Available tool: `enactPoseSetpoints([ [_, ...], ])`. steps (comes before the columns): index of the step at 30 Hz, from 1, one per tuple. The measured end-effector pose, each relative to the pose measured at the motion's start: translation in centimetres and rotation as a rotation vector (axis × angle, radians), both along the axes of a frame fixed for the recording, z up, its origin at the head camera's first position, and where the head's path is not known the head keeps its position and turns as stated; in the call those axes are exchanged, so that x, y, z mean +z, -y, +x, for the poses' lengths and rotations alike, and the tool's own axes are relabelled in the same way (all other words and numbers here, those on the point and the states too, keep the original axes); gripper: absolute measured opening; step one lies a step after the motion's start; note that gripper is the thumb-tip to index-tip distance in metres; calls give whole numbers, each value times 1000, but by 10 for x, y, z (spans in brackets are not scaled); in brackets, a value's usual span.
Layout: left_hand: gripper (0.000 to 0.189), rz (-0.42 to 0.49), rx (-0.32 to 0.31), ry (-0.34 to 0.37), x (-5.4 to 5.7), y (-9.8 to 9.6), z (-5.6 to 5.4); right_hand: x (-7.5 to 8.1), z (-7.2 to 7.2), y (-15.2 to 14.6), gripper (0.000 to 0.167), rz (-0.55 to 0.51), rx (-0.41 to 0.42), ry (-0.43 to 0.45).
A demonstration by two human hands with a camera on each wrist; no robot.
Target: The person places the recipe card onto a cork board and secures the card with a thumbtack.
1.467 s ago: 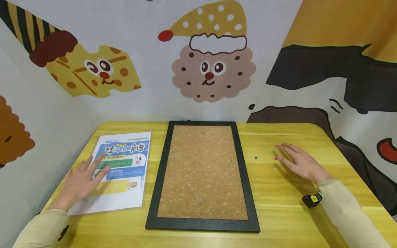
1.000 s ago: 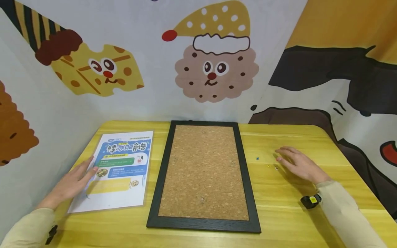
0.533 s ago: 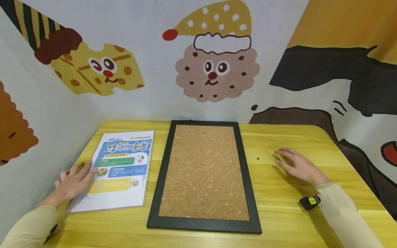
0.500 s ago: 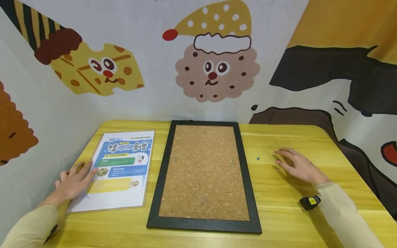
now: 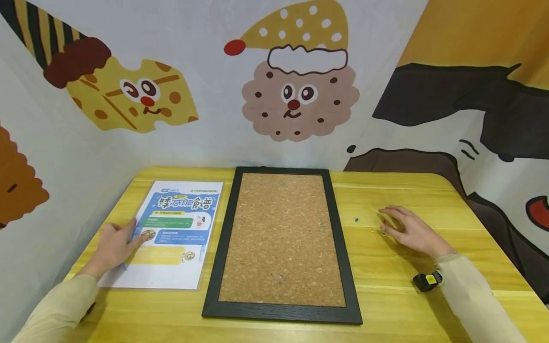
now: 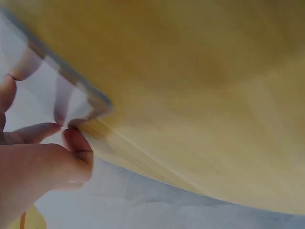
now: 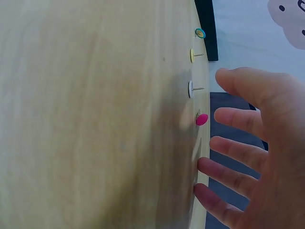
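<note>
My left hand (image 5: 112, 247) pinches the left edge of a laminated sheet (image 5: 163, 278), thumb lying over the printed side. The sheet carries blue, green and yellow printed blocks. In the left wrist view the fingertips meet right at its glossy edge (image 6: 90, 90). To the right my right hand (image 5: 413, 231) hovers low over the table, fingers spread loosely and holding nothing. Several thumbtacks lie beside it: in the right wrist view a blue-rimmed tack (image 7: 200, 33), a yellow tack (image 7: 192, 56), a white tack (image 7: 191, 89) and a pink tack (image 7: 202, 119) close to the fingertips.
A black-framed corkboard (image 5: 280, 238) lies in the middle of the wooden table (image 5: 386, 309), between the sheet and the tacks. Cartoon-printed fabric (image 5: 193, 147) rises behind the table's back edge and along the left side.
My left hand drew back off the sheet, curled its fingers at the left edge, then shifted right. The sheet has slid right and turned slightly. My right hand stays almost still.
</note>
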State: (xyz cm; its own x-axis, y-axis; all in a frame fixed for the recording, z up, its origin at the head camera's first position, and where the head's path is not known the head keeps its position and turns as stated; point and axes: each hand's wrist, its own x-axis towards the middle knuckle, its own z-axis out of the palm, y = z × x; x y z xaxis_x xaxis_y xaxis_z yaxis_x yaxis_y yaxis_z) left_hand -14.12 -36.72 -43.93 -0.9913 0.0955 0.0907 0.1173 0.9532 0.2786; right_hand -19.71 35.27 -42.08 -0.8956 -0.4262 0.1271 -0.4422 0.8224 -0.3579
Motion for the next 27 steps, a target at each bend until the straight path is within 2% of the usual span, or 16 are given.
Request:
enactPoseSetpoints([
  [2, 66, -34, 10, 6, 4, -3, -2, 0, 1, 0, 50, -3, 1, -6],
  [7, 68, -54, 74, 97, 14, -9, -5, -2, 2, -1, 51, -3, -3, -13],
  [14, 75, 82, 167, 201, 18, -9, -5, -3, 5, -2, 53, -4, -18, -9],
  [19, 74, 158, 199, 201, 18, -6, -5, -4, 6, -2, 52, -13, -21, -3],
  [27, 79, 302, 281, 235, 25, -1, -6, -4, 6, 2, 32, -89, 9, -69],
])
